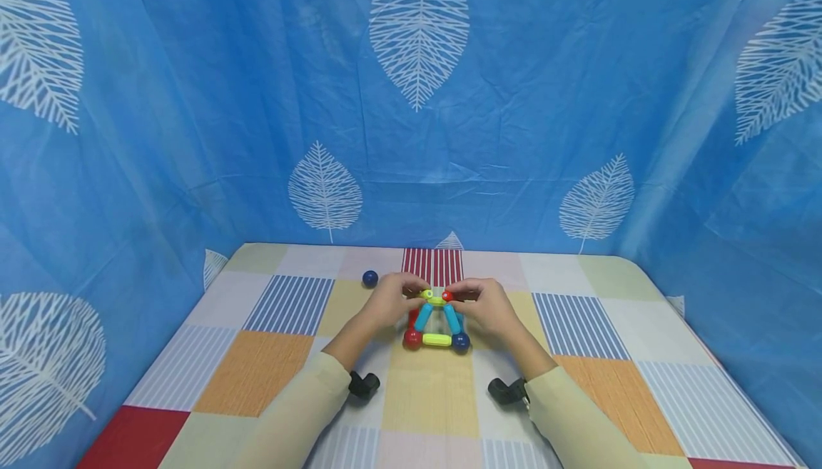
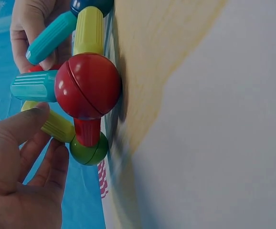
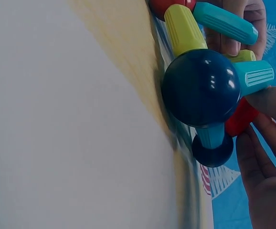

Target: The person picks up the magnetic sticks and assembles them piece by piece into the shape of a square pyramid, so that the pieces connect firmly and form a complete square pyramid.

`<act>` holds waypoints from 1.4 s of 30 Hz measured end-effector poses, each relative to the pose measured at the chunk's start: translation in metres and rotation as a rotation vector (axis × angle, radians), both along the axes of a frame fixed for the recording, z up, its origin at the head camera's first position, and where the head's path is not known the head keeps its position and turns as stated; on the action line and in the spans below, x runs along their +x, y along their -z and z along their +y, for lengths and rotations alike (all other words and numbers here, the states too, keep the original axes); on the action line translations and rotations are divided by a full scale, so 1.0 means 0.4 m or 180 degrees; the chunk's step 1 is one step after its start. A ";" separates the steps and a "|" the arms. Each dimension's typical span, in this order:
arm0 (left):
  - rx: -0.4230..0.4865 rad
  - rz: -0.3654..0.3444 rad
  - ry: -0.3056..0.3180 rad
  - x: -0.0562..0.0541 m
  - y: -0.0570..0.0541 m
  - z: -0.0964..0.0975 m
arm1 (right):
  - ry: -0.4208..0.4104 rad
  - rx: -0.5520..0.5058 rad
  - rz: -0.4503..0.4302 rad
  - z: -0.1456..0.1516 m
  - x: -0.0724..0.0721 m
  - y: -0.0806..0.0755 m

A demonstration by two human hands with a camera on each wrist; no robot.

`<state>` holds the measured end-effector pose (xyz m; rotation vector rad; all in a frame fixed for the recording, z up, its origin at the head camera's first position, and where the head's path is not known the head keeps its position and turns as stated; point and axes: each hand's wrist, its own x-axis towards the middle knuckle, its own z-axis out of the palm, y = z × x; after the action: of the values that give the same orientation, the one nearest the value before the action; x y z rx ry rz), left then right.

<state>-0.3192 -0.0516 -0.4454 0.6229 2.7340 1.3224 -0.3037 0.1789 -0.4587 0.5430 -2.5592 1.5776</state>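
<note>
A frame of magnetic sticks and balls stands on the table between both hands. At its front a yellow stick (image 1: 437, 340) joins a red ball (image 1: 413, 339) to a navy ball (image 1: 460, 342). Two teal sticks slant up from these balls, the left one (image 1: 423, 318) leaning toward the right one (image 1: 452, 319). My left hand (image 1: 390, 299) pinches a slanted yellow stick (image 2: 58, 126) rising from the green ball (image 2: 89, 150) at the back left. With thumb and fingers, my right hand (image 1: 491, 306) pinches a red stick (image 3: 243, 117) above the rear navy ball (image 3: 213, 151).
Beyond the left hand, a loose navy ball (image 1: 369, 278) lies on the patchwork tablecloth (image 1: 430, 397). A blue curtain (image 1: 501, 133) with white leaf prints hangs behind the table and along both sides. Black wrist devices (image 1: 364, 385) sit at the sleeve cuffs.
</note>
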 end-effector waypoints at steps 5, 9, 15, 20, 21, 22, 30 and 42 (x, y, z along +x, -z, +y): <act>0.0073 -0.0119 0.0004 0.001 -0.004 -0.015 | 0.0051 -0.0050 -0.0084 0.010 0.004 -0.002; 0.0153 -0.0050 -0.0027 -0.005 -0.006 -0.041 | 0.0132 -0.0044 -0.0157 0.024 0.011 -0.006; 0.0196 0.0274 -0.0264 -0.030 -0.015 -0.086 | 0.0311 0.0087 -0.0126 0.045 0.029 -0.002; 0.0150 0.0385 -0.0588 -0.053 -0.011 -0.126 | 0.0395 0.0104 -0.0197 0.047 0.056 -0.006; 0.0151 0.0392 -0.0633 -0.058 -0.009 -0.133 | 0.0420 0.0101 -0.0221 0.045 0.061 -0.007; 0.0149 0.0406 -0.0667 -0.063 -0.005 -0.141 | 0.0449 0.0088 -0.0262 0.044 0.067 -0.008; 0.0156 0.0313 -0.0916 -0.091 0.021 -0.182 | 0.0574 -0.0092 -0.0580 0.030 0.112 -0.007; 0.0143 -0.0085 -0.0923 -0.090 0.023 -0.191 | 0.0386 0.0049 -0.0917 0.028 0.162 -0.003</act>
<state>-0.3552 -0.1282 -0.4547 0.2124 2.8625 1.4360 -0.2390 0.1902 -0.4576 0.1659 -2.7463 1.7047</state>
